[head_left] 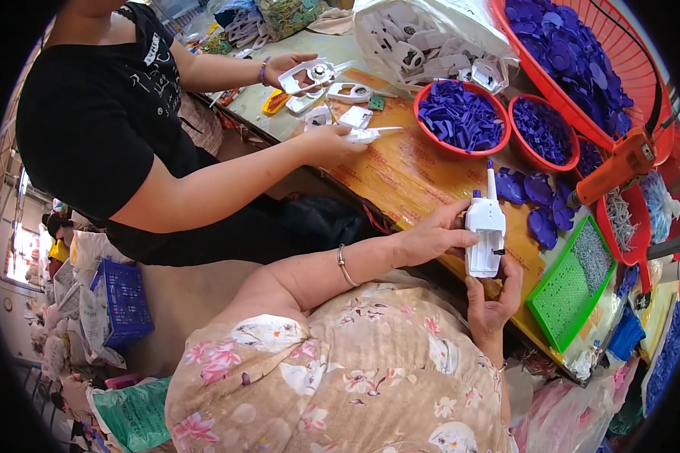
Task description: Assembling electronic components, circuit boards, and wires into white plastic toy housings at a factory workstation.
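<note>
A white plastic device casing [483, 262] is held between my two hands over the near edge of the table. It has a square recess, a small dark part at its side and a long white stem with a purple tip. My left hand [436, 235] grips its left side, thumb across the front edge. Closed on its lower end are the thumb and fingers of my right hand [494, 300]. Purple plastic discs [542, 226] lie just beyond, and a green tray [563, 302] of small metal parts sits to the right.
Red bowls of purple pieces [465, 117] stand at the back, beside a white bag of casings [423, 57]. An orange power screwdriver [619, 162] hangs at the right above a red basket of screws [622, 219]. At the left, a co-worker [91, 128] handles white casings.
</note>
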Available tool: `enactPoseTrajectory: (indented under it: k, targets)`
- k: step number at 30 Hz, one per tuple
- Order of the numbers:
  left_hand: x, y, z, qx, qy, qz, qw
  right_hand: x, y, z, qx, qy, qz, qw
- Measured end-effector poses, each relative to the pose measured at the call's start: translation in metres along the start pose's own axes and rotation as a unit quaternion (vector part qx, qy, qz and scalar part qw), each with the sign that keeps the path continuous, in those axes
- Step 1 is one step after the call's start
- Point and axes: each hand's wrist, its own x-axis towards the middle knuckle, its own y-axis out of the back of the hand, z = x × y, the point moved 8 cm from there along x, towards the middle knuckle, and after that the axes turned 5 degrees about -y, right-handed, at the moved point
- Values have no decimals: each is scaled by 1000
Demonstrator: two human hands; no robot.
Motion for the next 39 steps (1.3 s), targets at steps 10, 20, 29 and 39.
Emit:
enactPoseTrajectory:
  k: [10, 20, 29, 39]
  targets:
    - [9, 5, -6, -138, 41, 30, 989, 0, -11, 6, 62, -32, -20, 997]
    - [14, 6, -13, -138, 92, 26, 986, -2, -7, 13, 43, -52, -19, 998]
    - [18, 19, -10, -34, 38, 74, 996, 2, -7, 14, -11, -51, -19, 998]
    - [4, 1, 12, 118, -56, 81, 988, 0, -5, 23, 116, -136, -2, 984]
